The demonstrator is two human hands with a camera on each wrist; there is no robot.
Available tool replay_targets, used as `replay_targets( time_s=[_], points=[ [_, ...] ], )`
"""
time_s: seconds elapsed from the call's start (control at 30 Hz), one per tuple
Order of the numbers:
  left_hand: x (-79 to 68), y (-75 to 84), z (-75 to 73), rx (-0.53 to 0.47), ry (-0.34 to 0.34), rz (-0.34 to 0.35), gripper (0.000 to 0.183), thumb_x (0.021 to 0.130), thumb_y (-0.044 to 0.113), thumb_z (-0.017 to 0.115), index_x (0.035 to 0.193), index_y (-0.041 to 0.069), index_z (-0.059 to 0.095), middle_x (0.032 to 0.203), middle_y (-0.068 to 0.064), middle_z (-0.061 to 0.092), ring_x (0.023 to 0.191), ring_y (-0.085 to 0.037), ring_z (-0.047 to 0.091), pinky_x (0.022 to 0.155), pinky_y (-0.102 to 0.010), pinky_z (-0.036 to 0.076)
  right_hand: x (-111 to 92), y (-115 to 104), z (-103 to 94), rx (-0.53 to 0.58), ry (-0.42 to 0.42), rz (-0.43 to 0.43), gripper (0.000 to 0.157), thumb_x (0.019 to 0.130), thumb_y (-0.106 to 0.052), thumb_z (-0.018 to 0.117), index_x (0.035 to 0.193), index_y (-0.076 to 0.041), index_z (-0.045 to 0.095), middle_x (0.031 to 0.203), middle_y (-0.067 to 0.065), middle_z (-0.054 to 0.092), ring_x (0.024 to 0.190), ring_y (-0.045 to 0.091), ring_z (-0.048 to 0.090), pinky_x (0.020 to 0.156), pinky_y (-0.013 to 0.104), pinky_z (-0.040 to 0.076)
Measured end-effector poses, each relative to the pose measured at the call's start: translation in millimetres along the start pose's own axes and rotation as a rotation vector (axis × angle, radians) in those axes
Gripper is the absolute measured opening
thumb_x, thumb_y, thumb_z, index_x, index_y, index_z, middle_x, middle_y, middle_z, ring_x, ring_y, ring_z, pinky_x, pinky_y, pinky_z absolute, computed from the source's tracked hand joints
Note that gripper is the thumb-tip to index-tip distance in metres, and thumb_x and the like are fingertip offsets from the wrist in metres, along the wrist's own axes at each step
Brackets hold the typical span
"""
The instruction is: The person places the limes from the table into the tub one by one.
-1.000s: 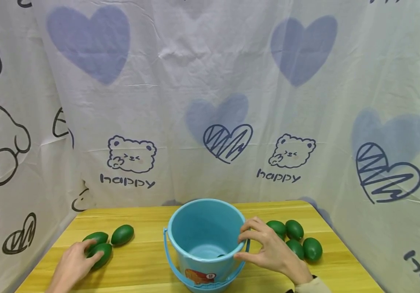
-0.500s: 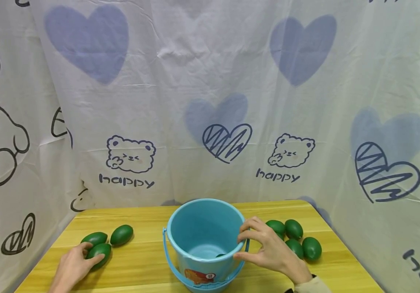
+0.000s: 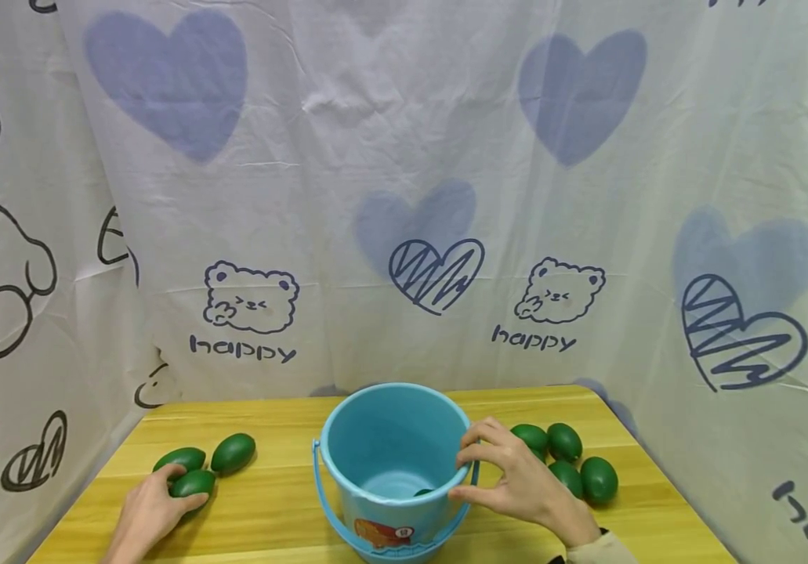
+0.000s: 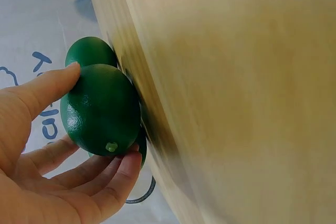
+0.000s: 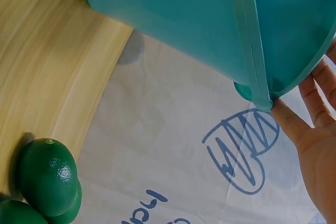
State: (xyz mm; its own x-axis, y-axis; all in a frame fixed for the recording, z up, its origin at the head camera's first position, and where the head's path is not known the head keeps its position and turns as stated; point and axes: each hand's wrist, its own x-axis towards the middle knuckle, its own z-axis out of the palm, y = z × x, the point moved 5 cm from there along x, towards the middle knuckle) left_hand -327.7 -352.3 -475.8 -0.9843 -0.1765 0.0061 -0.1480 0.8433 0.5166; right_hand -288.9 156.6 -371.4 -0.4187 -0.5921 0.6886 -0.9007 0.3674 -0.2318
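On the left of the table my left hand (image 3: 153,509) holds a dark green lime (image 4: 102,111) between thumb and curled fingers. Behind that lime lie two more, a near one (image 3: 181,459) and another lime (image 3: 233,453) to its right. A light blue bucket (image 3: 393,513) stands upright at the centre, its handle hanging down in front. My right hand (image 3: 516,478) grips the bucket's right rim, fingers over the edge. Inside, a sliver of something green (image 3: 423,492) shows at the bottom; the front wall hides the remainder.
Several green limes (image 3: 599,480) sit in a cluster right of the bucket, partly behind my right hand. The wooden table (image 3: 284,501) is backed and flanked by a white printed cloth (image 3: 347,337).
My left hand has shifted slightly right and closed round the front lime, which is now tilted and slightly higher. The right hand and bucket stay in place.
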Motion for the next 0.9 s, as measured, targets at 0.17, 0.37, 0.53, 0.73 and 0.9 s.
replay_targets(
  time_s=[0.17,0.37,0.53,0.73,0.9],
  points=[
    [-1.0,1.1,0.3,-0.008,0.001,-0.025,0.076,0.071,0.043,0.085,0.117,-0.009,0.054,0.108,-0.033,0.060,0.088,-0.038,0.061,0.071,-0.048,0.051,0,0,0.1,-0.011,-0.008,0.008,0.022,0.080,-0.034,0.081,0.096,-0.028,0.067,0.102,-0.011,0.059,0.095,0.005,0.048,0.079,0.024,0.050],
    [-2.2,2.8,0.7,-0.040,0.014,-0.051,0.072,0.071,0.041,0.084,0.115,-0.008,0.054,0.104,-0.030,0.061,0.083,-0.033,0.060,0.068,-0.045,0.050,0,1,-0.5,-0.011,-0.006,0.008,0.021,0.080,-0.034,0.082,0.095,-0.028,0.068,0.102,-0.011,0.059,0.095,0.005,0.048,0.079,0.025,0.049],
    [-3.7,4.6,-0.8,-0.079,0.032,-0.062,0.075,0.072,0.042,0.081,0.120,-0.009,0.052,0.109,-0.032,0.059,0.087,-0.035,0.060,0.068,-0.044,0.050,0,1,-0.4,-0.017,-0.007,0.011,0.021,0.080,-0.035,0.082,0.094,-0.028,0.068,0.102,-0.011,0.059,0.096,0.005,0.048,0.079,0.025,0.050],
    [-7.1,13.1,-7.5,-0.173,0.053,-0.050,0.079,0.077,0.044,0.078,0.131,-0.006,0.050,0.119,-0.033,0.056,0.088,-0.031,0.059,0.061,-0.031,0.045,1,0,-0.6,-0.011,0.004,-0.005,0.022,0.079,-0.034,0.082,0.094,-0.027,0.068,0.101,-0.010,0.059,0.095,0.006,0.049,0.079,0.024,0.049],
    [-9.5,21.4,-6.2,-0.403,0.010,-0.102,0.080,0.076,0.042,0.081,0.136,0.003,0.045,0.128,-0.028,0.050,0.096,-0.031,0.055,0.066,-0.029,0.048,1,1,0.2,-0.001,0.010,-0.009,0.022,0.079,-0.034,0.082,0.094,-0.027,0.068,0.101,-0.010,0.059,0.094,0.006,0.049,0.079,0.024,0.049]
  ],
)
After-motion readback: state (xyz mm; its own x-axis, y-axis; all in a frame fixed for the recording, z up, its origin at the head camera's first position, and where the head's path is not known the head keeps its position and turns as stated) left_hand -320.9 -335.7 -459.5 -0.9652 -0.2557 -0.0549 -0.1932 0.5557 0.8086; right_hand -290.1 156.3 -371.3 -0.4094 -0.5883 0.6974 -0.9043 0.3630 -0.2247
